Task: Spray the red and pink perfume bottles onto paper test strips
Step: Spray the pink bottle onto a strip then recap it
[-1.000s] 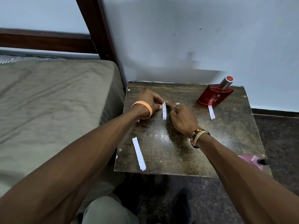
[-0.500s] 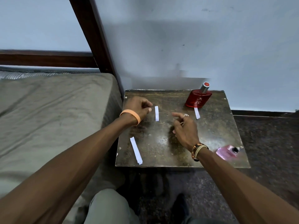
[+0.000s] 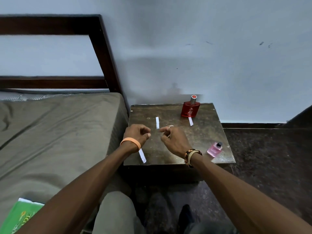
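A red perfume bottle [image 3: 190, 109] with a silver cap stands upright at the back right of a small dark table [image 3: 206, 132]. A smaller pink bottle [image 3: 214, 149] stands near the front right corner. Three white paper strips lie flat: one in the middle [image 3: 157, 122], one just in front of the red bottle [image 3: 190, 121], one at the front left [image 3: 142, 155], partly under my left wrist. My left hand [image 3: 137, 133] and my right hand [image 3: 173, 139] hover above the table's centre, fingers loosely curled, holding nothing, just short of the middle strip.
A bed [image 3: 50, 132] with an olive sheet and a dark wooden headboard [image 3: 101, 48] adjoins the table's left side. A pale wall [image 3: 219, 56] runs behind. A green book [image 3: 18, 217] lies on the bed near my knee. Dark floor [image 3: 270, 157] lies to the right.
Both hands let go of the middle strip, which now lies flat, and drew back toward me. The head rose and pulled back, so the table looks smaller.
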A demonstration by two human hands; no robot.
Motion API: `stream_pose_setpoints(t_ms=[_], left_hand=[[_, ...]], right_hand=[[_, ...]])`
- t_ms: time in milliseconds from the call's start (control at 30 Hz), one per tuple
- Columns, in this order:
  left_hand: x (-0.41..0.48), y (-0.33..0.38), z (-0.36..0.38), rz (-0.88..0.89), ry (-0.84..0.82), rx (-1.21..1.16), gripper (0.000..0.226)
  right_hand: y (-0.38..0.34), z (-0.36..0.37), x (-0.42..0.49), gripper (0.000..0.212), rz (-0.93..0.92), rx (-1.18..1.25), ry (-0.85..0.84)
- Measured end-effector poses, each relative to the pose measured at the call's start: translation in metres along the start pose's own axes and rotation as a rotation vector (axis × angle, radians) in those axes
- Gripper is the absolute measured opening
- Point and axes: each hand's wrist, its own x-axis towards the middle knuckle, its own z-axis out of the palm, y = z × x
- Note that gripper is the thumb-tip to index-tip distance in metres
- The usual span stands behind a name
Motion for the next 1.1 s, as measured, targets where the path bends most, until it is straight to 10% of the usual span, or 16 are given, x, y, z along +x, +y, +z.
stream_pose_setpoints(t_ms=[433,733,1100], left_hand=[[0.051,-0.076,0.016,-0.637,0.074,-0.589,0.024],[0.074,-0.07,0.029,-0.612,-0.028,-0.686,0.014],[0.032,0.021,0.026,-0.259,-0.149,-0.696,0.032]], right_hand=[[-0.016,0.091,0.081,0.042,0.401,0.347,-0.153],[-0.014,0.102,0.096,0.033,0.442,0.406,-0.24],[-0.01,0.003,0.028,0.023,0.136,0.12,0.07]])
